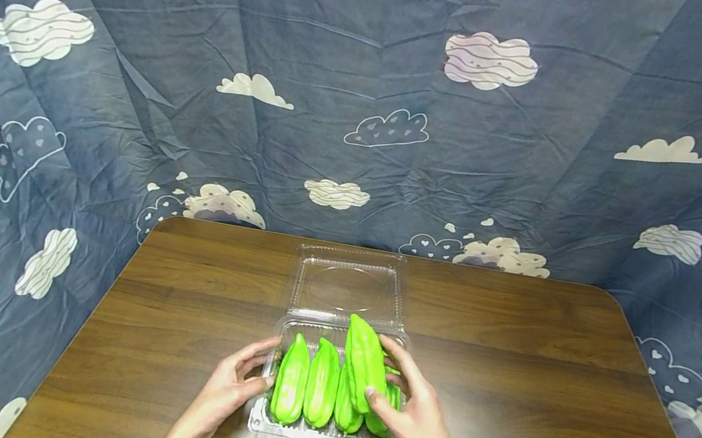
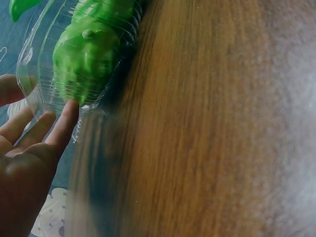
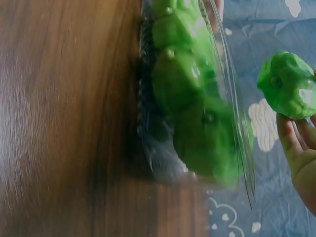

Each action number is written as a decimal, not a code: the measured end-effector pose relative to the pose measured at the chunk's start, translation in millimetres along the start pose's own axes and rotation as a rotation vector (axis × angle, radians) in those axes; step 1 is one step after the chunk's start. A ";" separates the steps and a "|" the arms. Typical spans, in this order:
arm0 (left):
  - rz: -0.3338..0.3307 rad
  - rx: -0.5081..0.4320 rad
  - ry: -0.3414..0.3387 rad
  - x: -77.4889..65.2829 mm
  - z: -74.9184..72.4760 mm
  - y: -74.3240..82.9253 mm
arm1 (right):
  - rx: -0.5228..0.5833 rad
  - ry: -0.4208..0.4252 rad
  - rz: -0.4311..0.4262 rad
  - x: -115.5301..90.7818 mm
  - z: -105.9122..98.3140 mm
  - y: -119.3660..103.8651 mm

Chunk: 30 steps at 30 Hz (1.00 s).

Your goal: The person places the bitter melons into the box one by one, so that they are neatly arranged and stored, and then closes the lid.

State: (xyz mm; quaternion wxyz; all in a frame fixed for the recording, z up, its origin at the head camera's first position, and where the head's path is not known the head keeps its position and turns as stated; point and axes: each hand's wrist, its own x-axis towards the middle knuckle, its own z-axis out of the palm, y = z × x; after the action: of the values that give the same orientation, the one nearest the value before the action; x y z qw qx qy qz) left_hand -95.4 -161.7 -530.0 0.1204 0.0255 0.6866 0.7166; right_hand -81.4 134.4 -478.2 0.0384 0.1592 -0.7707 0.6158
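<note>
Several bright green, bumpy bitter melons (image 1: 291, 379) lie side by side in a clear plastic clamshell box (image 1: 290, 431). Its lid (image 1: 349, 286) is folded back, away from me. My right hand (image 1: 420, 412) grips one more bitter melon (image 1: 364, 363) between thumb and fingers, tilted above the right part of the box; the right wrist view shows this melon (image 3: 286, 86) apart from the others. At the box's left side, my left hand (image 1: 232, 378) touches the wall with fairly straight fingers (image 2: 63, 129). The held melon partly hides those below it.
The box stands on a brown wood-grain table (image 1: 538, 386), near its front middle. A blue-grey curtain (image 1: 305, 158) with cloud prints hangs behind the table and along both sides.
</note>
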 end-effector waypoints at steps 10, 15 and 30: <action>0.001 -0.010 -0.005 0.0 0.4 -0.7 | 0.026 -0.014 0.082 3.3 24.0 -4.0; 0.007 -0.004 -0.009 0.3 0.1 -1.4 | 0.077 -0.037 0.131 5.6 34.7 -5.8; 0.019 -0.004 -0.007 -0.3 0.4 -0.3 | 0.100 -0.126 0.283 11.0 60.4 -3.4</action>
State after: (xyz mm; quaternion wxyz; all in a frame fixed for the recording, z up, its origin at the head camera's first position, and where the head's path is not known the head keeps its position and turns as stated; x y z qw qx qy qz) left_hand -95.0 -161.4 -530.2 0.1163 0.0342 0.6842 0.7191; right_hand -82.6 73.6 -486.6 -0.1052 0.0890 -0.7546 0.6415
